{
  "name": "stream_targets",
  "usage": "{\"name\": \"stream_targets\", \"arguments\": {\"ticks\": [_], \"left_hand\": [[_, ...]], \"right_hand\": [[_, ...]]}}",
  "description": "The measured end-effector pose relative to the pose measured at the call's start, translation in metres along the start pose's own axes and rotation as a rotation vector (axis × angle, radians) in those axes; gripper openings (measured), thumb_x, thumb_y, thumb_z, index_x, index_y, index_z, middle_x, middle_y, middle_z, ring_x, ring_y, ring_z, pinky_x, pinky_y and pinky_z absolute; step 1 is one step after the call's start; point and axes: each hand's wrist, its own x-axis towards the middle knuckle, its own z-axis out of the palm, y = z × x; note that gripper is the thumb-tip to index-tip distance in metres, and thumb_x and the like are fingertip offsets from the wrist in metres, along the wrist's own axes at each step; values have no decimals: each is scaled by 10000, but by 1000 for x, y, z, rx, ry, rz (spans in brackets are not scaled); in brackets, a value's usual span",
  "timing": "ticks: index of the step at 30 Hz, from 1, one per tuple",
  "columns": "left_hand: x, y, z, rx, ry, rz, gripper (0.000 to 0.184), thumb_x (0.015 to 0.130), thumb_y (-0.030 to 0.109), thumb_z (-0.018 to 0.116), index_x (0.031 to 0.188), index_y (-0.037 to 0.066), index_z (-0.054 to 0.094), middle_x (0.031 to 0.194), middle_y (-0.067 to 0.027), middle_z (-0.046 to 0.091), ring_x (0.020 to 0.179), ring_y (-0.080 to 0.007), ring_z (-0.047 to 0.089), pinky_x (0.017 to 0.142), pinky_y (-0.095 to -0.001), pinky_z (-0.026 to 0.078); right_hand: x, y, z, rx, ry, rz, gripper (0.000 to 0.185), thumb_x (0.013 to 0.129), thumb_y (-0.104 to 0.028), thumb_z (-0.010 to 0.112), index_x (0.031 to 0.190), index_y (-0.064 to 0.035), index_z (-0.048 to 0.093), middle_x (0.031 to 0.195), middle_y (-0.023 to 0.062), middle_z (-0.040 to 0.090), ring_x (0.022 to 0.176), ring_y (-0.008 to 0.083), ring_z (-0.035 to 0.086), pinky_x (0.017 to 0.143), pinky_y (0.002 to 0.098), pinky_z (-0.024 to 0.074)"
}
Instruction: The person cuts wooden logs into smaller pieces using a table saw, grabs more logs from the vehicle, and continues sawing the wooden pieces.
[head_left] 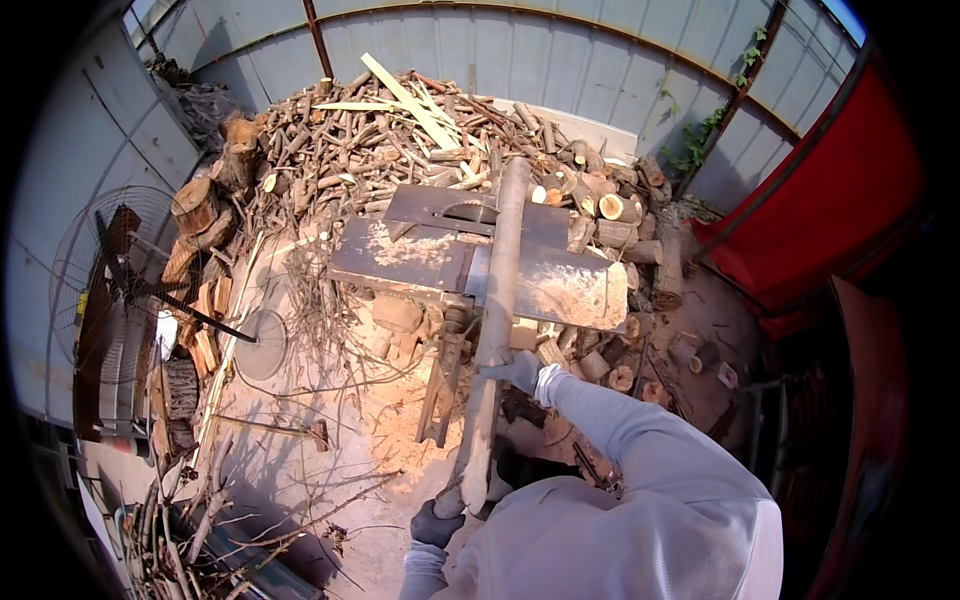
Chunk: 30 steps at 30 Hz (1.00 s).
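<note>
A long, pale log point(506, 270) lies across the table saw point(400, 262), its far end beside the saw blade point(470, 211) and its near end overhanging toward my body. My right hand point(518, 372), in a grey glove, grips the log near the front edge of the saw table. Lower down, at the log's forked near end, my left hand point(437, 526) is closed round the stub, also gloved in grey. Sawdust point(570, 290) covers parts of the saw table.
Behind the saw rises a heap of cut branches point(330, 150), with split logs point(620, 208) at its right. A large fan point(125, 285) stands on the left. Loose twigs point(290, 510) litter the floor at lower left. A red sheet point(810, 200) hangs at right.
</note>
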Motion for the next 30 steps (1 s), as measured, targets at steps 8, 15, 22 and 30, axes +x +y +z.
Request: {"name": "stream_targets", "arguments": {"ticks": [8,15,22,30], "left_hand": [[-9,13,-11,-10,4,-37,769,545,450,860,1182,65,669,1053,-208,727,986,-345,712,889,-445,562],[-16,27,-14,58,12,-70,754,553,442,850,1197,93,669,1082,-191,725,1019,-339,703,911,-444,556],[-17,25,5,148,9,-13,686,624,446,808,1186,85,652,1058,-181,726,996,-350,700,884,-446,552],[-18,13,26,-103,-199,98,753,598,552,836,1168,87,677,1068,-180,729,1014,-331,702,918,-434,543]], "right_hand": [[-2,1,6,100,18,-89,468,824,-487,804,924,-30,785,768,80,699,677,132,589,661,328,479],[19,36,6,-213,-44,-192,399,847,-397,803,1133,-122,757,787,65,676,697,147,617,664,320,501],[6,50,12,331,-81,6,422,918,-338,732,1227,-52,695,932,62,694,778,171,650,782,305,547],[-28,-5,-24,128,52,47,590,770,-492,846,1032,29,752,957,87,734,856,156,669,798,308,530]]}}
